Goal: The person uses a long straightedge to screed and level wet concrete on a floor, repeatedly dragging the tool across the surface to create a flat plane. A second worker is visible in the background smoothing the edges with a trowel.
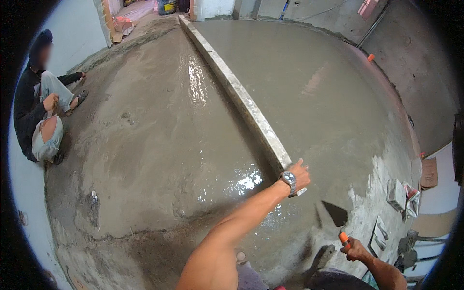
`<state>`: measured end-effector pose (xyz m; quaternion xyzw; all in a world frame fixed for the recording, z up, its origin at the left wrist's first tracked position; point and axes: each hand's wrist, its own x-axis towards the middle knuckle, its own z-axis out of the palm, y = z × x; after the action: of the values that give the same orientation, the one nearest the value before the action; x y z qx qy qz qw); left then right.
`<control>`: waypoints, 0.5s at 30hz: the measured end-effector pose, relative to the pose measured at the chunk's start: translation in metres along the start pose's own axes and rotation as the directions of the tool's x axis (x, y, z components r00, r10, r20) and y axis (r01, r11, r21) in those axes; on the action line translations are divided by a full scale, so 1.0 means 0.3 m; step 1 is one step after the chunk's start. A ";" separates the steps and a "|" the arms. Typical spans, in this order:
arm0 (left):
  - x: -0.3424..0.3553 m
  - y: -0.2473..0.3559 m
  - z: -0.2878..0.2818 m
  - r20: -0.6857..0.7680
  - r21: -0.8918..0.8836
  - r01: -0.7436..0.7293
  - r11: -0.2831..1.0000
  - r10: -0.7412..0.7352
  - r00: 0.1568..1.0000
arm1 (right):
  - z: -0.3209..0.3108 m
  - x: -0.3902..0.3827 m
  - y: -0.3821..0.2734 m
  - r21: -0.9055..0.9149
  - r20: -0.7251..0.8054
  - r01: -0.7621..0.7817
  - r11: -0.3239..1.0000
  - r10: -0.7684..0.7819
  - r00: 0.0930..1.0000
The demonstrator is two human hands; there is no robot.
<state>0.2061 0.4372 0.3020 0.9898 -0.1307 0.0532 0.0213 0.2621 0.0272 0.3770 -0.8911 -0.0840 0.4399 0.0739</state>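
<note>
A long, cement-smeared metal screed bar [237, 92] runs across the wet grey floor, from the doorway at the back to just in front of me. My left hand [300, 176], with a wristwatch [288, 179] above it, is closed over the bar's near end. Lower right, my right hand [356, 249] grips the orange handle of a pointing trowel [335, 213]. Its dark, pointed blade is held over the floor, apart from the bar. Wet cement [314, 96] lies smooth right of the bar, and a shiny watery patch [246, 181] shows to its left.
At the far left a person [36, 106] squats by the wall. A flat steel float [379, 236] and a grey block-like thing [396, 194] lie at the right. A bucket [166, 7] stands at the back doorway. A rough ridge [130, 234] crosses the floor at the near left.
</note>
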 end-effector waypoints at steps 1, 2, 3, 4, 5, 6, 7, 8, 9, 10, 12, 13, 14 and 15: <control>-0.003 -0.007 -0.005 0.034 0.008 -0.010 1.000 0.010 0.999 | -0.033 -0.021 -0.039 0.128 -0.003 -0.035 0.991 0.036 0.999; -0.010 -0.009 -0.008 0.029 0.004 -0.012 1.000 0.012 1.000 | -0.058 -0.002 -0.034 0.230 -0.004 -0.027 0.973 0.029 1.000; -0.010 -0.007 -0.013 0.034 0.014 -0.021 1.000 0.020 0.999 | -0.083 0.017 -0.025 0.329 -0.006 -0.019 0.944 0.022 1.000; -0.013 -0.008 -0.022 0.043 0.025 -0.026 0.999 0.025 0.999 | -0.107 0.028 -0.038 0.336 -0.009 -0.013 0.942 0.017 1.000; -0.017 -0.005 -0.030 0.052 0.034 -0.031 0.999 0.029 0.998 | -0.122 0.045 -0.028 0.356 -0.025 0.006 0.934 0.003 1.000; -0.021 -0.002 -0.023 0.021 0.041 -0.054 0.998 0.054 0.998 | -0.136 0.071 -0.012 0.375 -0.040 0.025 0.927 -0.011 0.999; -0.035 0.002 -0.002 -0.009 0.027 -0.071 0.997 0.071 0.997 | -0.133 0.102 0.013 0.400 -0.054 0.045 0.915 -0.026 0.998; -0.052 0.005 0.017 -0.039 0.013 -0.088 0.996 0.088 0.995 | -0.143 0.151 0.032 0.421 -0.048 0.068 0.904 -0.053 0.997; -0.074 0.011 0.027 -0.064 -0.003 -0.105 0.994 0.105 0.992 | -0.144 0.186 0.020 0.428 -0.042 0.081 0.900 -0.070 0.997; -0.099 0.034 0.009 0.062 -0.030 -0.103 0.994 0.104 0.993 | -0.140 0.203 0.021 0.429 -0.041 0.078 0.900 -0.067 0.997; -0.128 0.051 0.050 0.135 0.018 -0.164 0.986 0.160 0.978 | -0.125 0.338 0.107 0.445 -0.109 0.148 0.883 -0.110 0.988; -0.168 0.060 0.084 0.216 -0.030 -0.117 0.993 0.120 0.969 | -0.122 0.358 0.045 0.375 -0.110 0.136 0.917 -0.102 0.989; -0.183 0.083 0.063 0.296 -0.017 -0.125 0.992 0.124 0.947 | -0.124 0.391 0.027 0.410 -0.109 0.162 0.898 -0.128 0.986; -0.220 0.102 0.099 0.247 0.014 -0.142 0.990 0.134 0.960 | -0.121 0.417 0.009 0.446 -0.114 0.199 0.872 -0.166 0.980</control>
<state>0.1377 0.4227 0.2660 0.9774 -0.2003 -0.0662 -0.0146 0.3661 0.0493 0.3016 -0.8521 -0.0596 0.4060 0.3247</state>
